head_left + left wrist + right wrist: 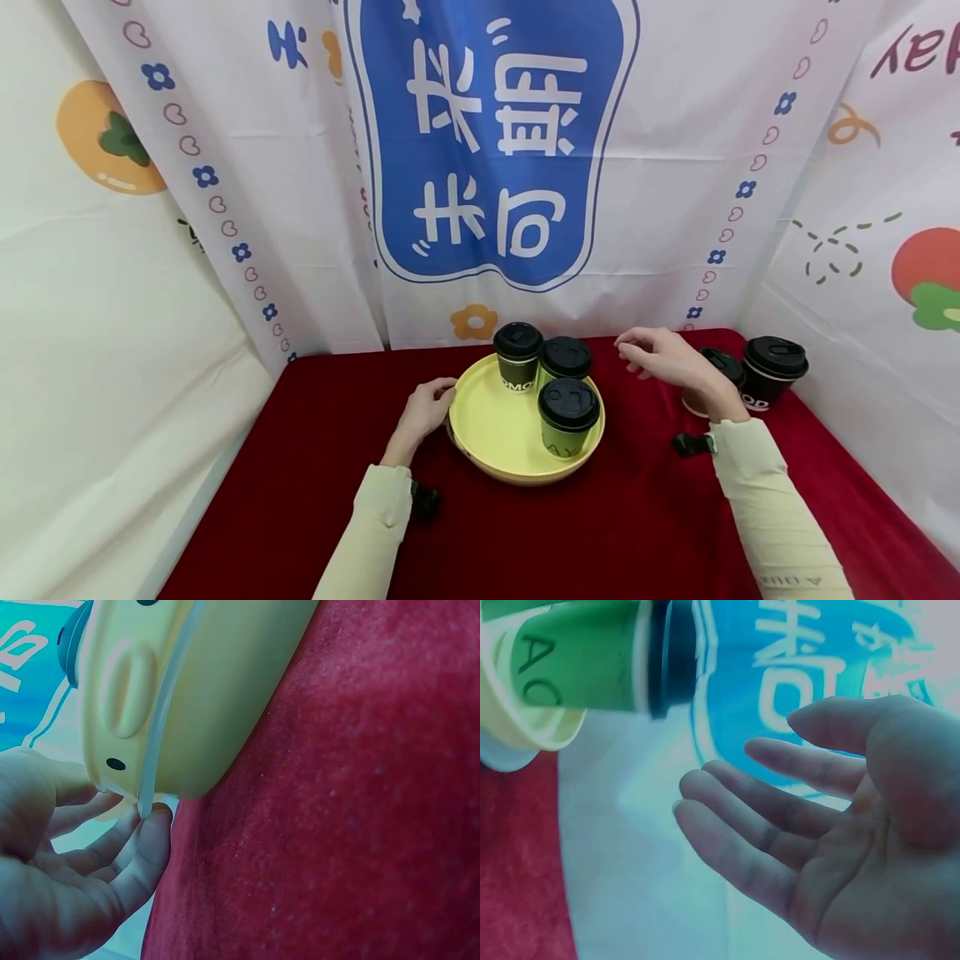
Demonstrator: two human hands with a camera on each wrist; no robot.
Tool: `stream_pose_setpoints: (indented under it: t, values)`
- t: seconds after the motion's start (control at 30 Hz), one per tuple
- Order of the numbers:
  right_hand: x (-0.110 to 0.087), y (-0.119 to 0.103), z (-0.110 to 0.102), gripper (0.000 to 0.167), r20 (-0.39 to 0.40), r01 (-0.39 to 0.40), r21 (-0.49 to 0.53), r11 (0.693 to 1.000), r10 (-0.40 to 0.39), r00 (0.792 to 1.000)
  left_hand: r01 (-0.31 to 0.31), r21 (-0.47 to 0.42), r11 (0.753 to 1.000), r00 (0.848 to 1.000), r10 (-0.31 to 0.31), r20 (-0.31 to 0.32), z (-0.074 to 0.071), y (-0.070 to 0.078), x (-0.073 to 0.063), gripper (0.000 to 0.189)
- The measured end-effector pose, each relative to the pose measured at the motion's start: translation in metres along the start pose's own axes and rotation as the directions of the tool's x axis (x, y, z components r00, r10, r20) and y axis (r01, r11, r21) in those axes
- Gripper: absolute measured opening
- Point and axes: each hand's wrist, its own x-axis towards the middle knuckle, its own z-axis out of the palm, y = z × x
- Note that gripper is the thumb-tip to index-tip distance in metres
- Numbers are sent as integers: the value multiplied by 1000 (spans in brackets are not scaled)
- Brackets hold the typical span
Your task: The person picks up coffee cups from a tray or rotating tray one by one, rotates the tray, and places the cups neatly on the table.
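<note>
A round yellow tray (491, 425) with a raised rim rests on the red cloth. Three paper cups with black lids are in it: a dark cup (517, 357) at the back, a green cup (564, 360) beside it and another green cup (568, 418) nearer the front right. At the tray's left rim, my left hand (426, 408) holds the edge; in the left wrist view its fingertips (156, 825) meet at the rim's flange. My right hand (663, 360) hovers to the right of the tray, holding nothing, its fingers relaxed and apart in the right wrist view.
Two more black-lidded cups stand at the right: a dark cup (772, 373) and another cup (722, 367), partly hidden behind my right forearm. Red cloth (337, 467) covers the table. Printed white curtains (675, 167) enclose the back and sides.
</note>
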Motion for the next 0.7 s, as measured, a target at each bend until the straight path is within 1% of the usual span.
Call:
stream_pose_setpoints:
  t: [0.1, 0.2, 0.3, 0.43, 0.53, 0.7]
  values:
    - [-3, -13, 2, 29, -27, 15, -15, 1000, -16, 1000, 9, -3, 1000, 1000, -9, 9, 0, 0, 0, 34]
    - [-5, -26, 5, 28, -35, 43, -22, 999, -44, 998, 13, -6, 1000, 1000, -13, 13, -1, 1, 0, 34]
    - [-8, -39, 8, 28, -26, 73, -30, 997, -74, 997, 9, -5, 1000, 1000, -9, 20, -1, 0, 1, 35]
    - [-11, -53, 15, 29, -14, 97, -75, 992, -99, 995, 10, 0, 1000, 1000, -10, 22, -1, 0, 2, 35]
    - [-12, -59, 21, 29, -7, 114, -109, 988, -115, 993, 17, 1, 1000, 1000, -17, 20, -2, 1, 2, 35]
    - [-12, -64, 31, 28, 20, 134, -117, 984, -132, 991, 15, 5, 1000, 999, -15, 29, -2, 1, 2, 34]
